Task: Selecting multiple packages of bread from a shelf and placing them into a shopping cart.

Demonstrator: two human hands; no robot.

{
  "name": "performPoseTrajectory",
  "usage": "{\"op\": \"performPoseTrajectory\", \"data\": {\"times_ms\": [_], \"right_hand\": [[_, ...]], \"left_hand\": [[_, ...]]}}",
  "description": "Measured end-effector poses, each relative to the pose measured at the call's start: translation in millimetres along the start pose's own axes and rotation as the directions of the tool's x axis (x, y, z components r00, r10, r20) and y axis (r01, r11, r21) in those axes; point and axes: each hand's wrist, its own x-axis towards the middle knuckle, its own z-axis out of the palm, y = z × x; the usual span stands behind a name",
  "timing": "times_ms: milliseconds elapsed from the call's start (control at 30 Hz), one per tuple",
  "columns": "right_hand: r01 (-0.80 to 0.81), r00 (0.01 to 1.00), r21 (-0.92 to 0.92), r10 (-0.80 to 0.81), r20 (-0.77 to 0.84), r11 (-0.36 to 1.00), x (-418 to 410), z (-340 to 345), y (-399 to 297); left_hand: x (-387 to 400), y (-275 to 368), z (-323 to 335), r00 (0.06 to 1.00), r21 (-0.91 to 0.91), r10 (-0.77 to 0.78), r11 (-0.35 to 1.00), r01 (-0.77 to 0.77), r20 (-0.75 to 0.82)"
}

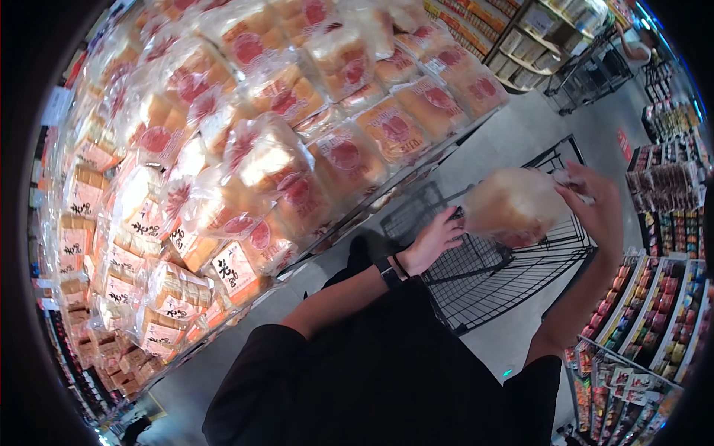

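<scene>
My right hand grips the gathered top of a clear plastic bag of bread, which is tilted on its side and blurred. The bag hangs over a black wire shopping cart. My left hand is just left of the bag, fingers spread, beside the cart's handle end; whether its fingertips touch the bag or the handle I cannot tell. A dark band is around my left wrist. To the left, a large sloping heap of bagged bread loaves with red round prints fills the display.
Bagged sliced loaves with pale labels lie at the lower left of the display. Shelves of small packaged goods stand at the right. Another cart and a person are at the upper right, near rounded shelves.
</scene>
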Motion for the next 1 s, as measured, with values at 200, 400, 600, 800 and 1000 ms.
{"op": "performPoseTrajectory", "data": {"times_ms": [200, 400, 600, 800, 1000], "right_hand": [[0.366, 0.906, 0.085, -0.376, 0.196, 0.927, 104, 82, -87], [0.463, 0.793, 0.169, -0.492, 0.359, 0.870, 193, 155, -159], [0.585, 0.659, 0.228, -0.620, 0.426, 0.779, 255, 208, -191], [0.525, 0.728, 0.225, -0.570, 0.382, 0.821, 280, 254, -182], [0.374, 0.908, 0.475, -0.211, -0.361, 0.797, 168, 270, -108]], "left_hand": [[-34, 71, -61, 0.936, -0.397, 0.229, 0.859, -0.324, -0.269], [-39, 102, -130, 0.889, -0.731, 0.306, 0.508, -0.456, -0.342], [-58, 122, -117, 0.890, -0.632, 0.363, 0.629, -0.453, -0.277], [-51, 111, -115, 0.936, -0.543, 0.328, 0.767, -0.341, -0.126], [-51, 75, -117, 0.976, -0.427, 0.217, 0.880, -0.209, -0.031]]}}
